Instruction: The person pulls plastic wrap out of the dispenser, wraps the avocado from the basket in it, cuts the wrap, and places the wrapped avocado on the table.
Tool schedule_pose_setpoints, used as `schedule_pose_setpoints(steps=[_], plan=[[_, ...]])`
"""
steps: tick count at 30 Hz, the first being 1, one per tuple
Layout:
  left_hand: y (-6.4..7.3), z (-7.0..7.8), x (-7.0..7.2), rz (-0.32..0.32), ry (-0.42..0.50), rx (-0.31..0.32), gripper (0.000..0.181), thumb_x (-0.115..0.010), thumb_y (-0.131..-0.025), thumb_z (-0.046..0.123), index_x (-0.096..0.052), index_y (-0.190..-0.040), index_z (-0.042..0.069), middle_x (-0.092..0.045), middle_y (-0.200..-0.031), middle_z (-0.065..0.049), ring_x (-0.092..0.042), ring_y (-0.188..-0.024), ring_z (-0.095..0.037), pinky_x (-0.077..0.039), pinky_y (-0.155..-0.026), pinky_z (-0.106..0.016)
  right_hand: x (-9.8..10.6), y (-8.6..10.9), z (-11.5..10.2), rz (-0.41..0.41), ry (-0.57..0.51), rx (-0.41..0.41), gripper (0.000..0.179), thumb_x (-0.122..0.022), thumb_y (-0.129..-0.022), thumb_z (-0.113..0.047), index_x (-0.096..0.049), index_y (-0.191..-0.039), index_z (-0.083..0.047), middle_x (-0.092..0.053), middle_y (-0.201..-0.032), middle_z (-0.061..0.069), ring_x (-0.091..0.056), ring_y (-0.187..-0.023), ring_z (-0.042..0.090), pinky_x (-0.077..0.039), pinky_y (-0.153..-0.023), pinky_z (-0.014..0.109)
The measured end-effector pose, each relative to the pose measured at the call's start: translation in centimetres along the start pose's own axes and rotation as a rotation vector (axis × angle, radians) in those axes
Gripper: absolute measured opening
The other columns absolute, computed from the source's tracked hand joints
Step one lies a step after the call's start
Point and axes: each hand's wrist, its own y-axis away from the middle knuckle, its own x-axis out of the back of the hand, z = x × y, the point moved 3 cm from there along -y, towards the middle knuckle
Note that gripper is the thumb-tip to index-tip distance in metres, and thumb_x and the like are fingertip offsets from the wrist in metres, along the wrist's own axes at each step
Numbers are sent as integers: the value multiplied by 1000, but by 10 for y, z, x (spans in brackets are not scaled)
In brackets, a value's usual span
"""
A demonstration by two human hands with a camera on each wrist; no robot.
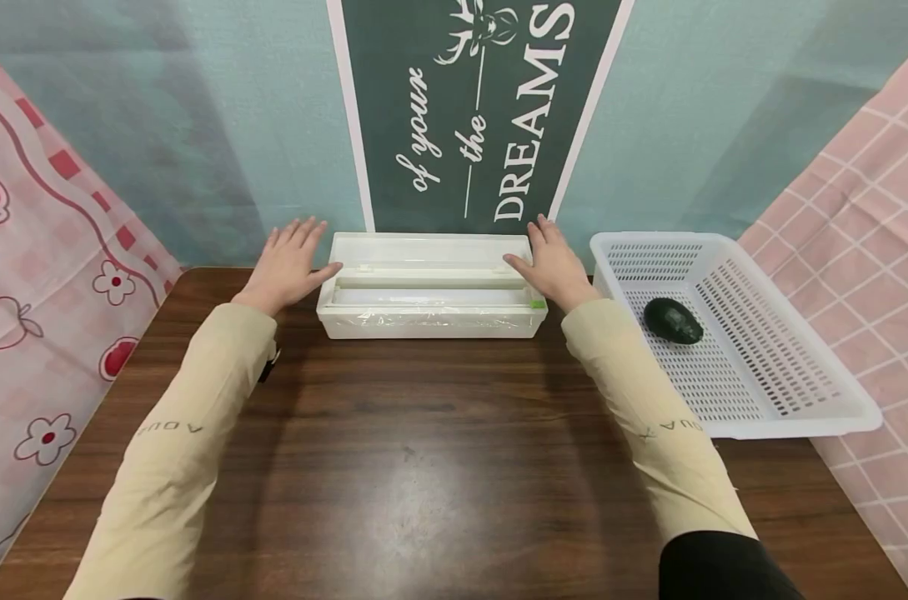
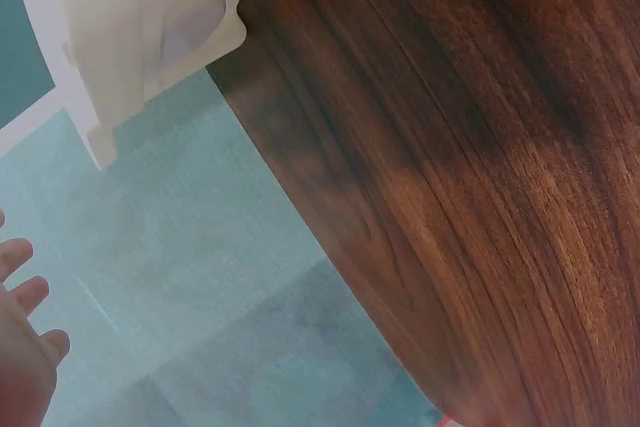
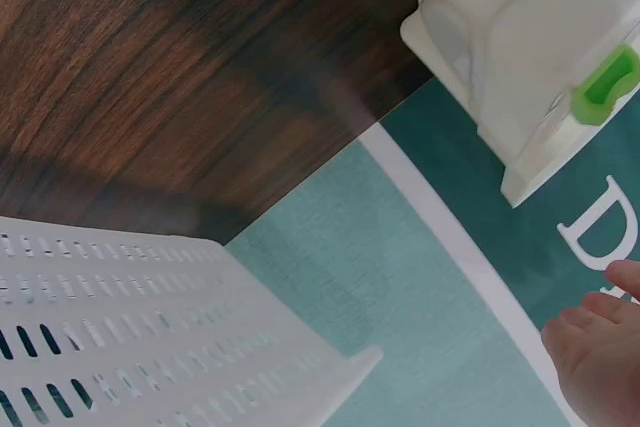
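A white cling film dispenser [image 1: 431,323] sits at the back of the table, its lid raised and a pale roll inside. Clear film stretches over its front, and a green slider [image 3: 605,87] is fitted at its right end. Beside the left end, my left hand [image 1: 284,265] is spread, thumb pointing in toward the dispenser. My right hand [image 1: 557,268] has its fingers extended at the right end, its thumb overlapping the dispenser's edge in the head view. Neither hand grips anything. Both wrist views show the dispenser's ends, with only part of each hand visible.
On the right stands a white perforated basket [image 1: 769,342] with an avocado [image 1: 673,321] in it, close to the right forearm. The brown wooden table [image 1: 408,467] meets a blue-green cloth [image 1: 288,125] at the back. Patterned pink cloths hang on both sides.
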Motion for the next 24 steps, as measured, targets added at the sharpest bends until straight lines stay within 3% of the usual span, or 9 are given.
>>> schedule_pose_setpoints(steps=[7, 24], plan=[[3, 5, 2, -21, 7, -29, 74, -40, -93, 49, -15, -145, 2, -14, -148, -22, -9, -135, -39, -2, -109, -55, 2, 3, -11, 7, 31, 50, 79, -45, -90, -51, -21, -142, 3, -12, -150, 18, -9, -138, 31, -17, -110, 45], [12, 15, 4, 42, 24, -99, 65, -46, -93, 40, -30, -139, -3, -27, -143, -24, -18, -134, -38, -10, -110, -50, 2, 17, -23, -13, 62, 120, 75, -48, -90, -47, -26, -140, 4, -22, -147, 20, -19, -136, 32, -21, -109, 44]])
